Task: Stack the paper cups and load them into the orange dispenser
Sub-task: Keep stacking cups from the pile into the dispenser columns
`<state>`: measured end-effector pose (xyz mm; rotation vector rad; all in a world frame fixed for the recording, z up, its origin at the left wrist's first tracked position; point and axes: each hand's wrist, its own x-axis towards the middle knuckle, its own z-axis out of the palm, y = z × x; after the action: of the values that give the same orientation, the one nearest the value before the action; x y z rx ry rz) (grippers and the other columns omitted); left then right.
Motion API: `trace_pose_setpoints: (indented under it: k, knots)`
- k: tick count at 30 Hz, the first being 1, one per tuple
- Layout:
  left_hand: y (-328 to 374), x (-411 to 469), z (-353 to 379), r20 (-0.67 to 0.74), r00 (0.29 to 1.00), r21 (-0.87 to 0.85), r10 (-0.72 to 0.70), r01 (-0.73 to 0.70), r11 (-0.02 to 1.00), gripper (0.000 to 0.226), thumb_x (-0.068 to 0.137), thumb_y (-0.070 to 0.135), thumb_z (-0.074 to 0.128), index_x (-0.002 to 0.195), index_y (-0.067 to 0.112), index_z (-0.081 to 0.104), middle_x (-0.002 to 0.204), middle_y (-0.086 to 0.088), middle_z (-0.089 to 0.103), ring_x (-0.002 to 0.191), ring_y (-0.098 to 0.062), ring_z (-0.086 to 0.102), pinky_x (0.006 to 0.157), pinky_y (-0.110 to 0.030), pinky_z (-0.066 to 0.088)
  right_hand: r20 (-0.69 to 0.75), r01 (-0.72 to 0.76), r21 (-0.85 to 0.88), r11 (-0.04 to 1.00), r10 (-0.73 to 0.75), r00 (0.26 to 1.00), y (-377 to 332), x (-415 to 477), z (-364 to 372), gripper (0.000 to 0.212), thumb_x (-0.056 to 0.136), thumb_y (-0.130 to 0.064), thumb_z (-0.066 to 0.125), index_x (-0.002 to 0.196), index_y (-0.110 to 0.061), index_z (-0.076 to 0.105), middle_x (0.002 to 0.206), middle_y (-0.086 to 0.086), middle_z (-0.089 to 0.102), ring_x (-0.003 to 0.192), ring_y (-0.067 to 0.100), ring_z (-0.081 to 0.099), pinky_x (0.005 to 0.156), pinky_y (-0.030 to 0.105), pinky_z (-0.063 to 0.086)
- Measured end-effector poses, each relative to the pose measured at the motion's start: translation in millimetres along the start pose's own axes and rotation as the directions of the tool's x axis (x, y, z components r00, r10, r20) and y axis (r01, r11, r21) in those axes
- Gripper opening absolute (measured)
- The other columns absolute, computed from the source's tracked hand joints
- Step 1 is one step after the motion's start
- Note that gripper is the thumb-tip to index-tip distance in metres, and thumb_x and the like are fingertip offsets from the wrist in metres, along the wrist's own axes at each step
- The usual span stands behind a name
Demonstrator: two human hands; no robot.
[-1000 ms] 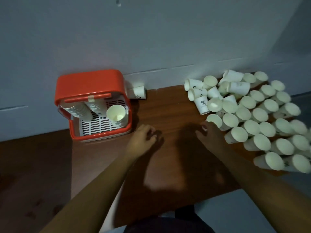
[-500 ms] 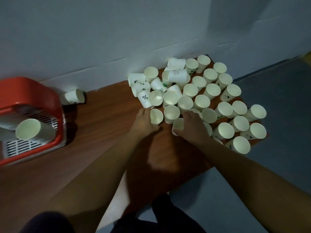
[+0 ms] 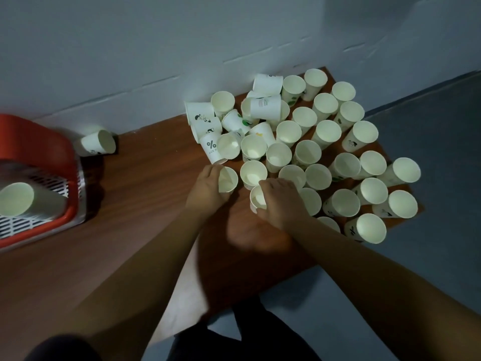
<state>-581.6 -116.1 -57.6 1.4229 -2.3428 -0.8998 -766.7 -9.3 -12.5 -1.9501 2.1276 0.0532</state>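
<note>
Several white paper cups (image 3: 325, 134) crowd the right end of the brown table (image 3: 145, 194), some upright, some tipped over near the wall. My left hand (image 3: 208, 187) grips one cup (image 3: 229, 179) at the near left edge of the crowd. My right hand (image 3: 279, 201) grips another cup (image 3: 257, 199) just beside it. The orange dispenser (image 3: 39, 152) sits at the far left, cut off by the frame edge, with a stack of cups (image 3: 18, 199) lying in it.
A single cup (image 3: 100, 143) lies on its side by the wall, next to the dispenser. A grey wall runs behind the table. The table's right corner and near edge drop to a grey floor (image 3: 429, 256).
The view has swung right, away from the dispenser. Both hands moved from bare table to the edge of the cup crowd and each closed round a cup.
</note>
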Motion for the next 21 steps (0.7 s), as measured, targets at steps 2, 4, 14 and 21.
trace_pose_setpoints:
  k: [2,4,14,21]
  knots:
    - [-3,-10,-11,-0.043,0.999,-0.038,-0.024,0.023,0.999,0.072,0.077,0.031,0.083,0.139,0.013,0.051,0.133,-0.009,0.05,0.118,-0.03,0.055,0.094,-0.039,0.048,0.002,0.006,0.076,0.997,-0.006,1.0,-10,-2,-11,0.059,0.076,-0.045,0.072,0.122,-0.014,0.052,0.112,0.005,0.061,0.099,0.026,0.06,0.083,0.041,0.05]
    - [-10,-21,-29,-0.069,0.996,-0.067,-0.062,0.058,0.996,0.075,0.076,0.03,0.083,0.141,0.012,0.05,0.132,-0.011,0.048,0.12,-0.028,0.052,0.097,-0.035,0.044,-0.01,0.008,0.168,0.986,-0.006,1.0,-21,1,-23,0.065,0.075,-0.046,0.073,0.127,-0.013,0.051,0.116,0.005,0.06,0.104,0.026,0.06,0.083,0.041,0.052]
    - [-80,-104,-190,-0.264,0.929,-0.165,-0.259,0.221,0.961,0.078,0.072,0.028,0.086,0.139,0.017,0.048,0.136,-0.004,0.04,0.12,-0.013,0.044,0.096,-0.022,0.033,-0.016,0.126,0.366,0.922,-0.129,0.992,-169,52,-68,0.063,0.077,-0.041,0.073,0.128,-0.009,0.054,0.125,0.005,0.051,0.115,0.022,0.05,0.098,0.035,0.042]
    - [-169,-176,-303,-0.474,0.821,-0.18,-0.319,0.264,0.947,0.075,0.071,0.027,0.088,0.134,0.013,0.05,0.132,-0.01,0.046,0.119,-0.016,0.045,0.1,-0.041,0.045,-0.125,0.273,0.417,0.867,-0.243,0.962,-310,72,-75,0.055,0.077,-0.037,0.073,0.122,-0.008,0.059,0.119,0.006,0.055,0.108,0.023,0.054,0.091,0.037,0.046]
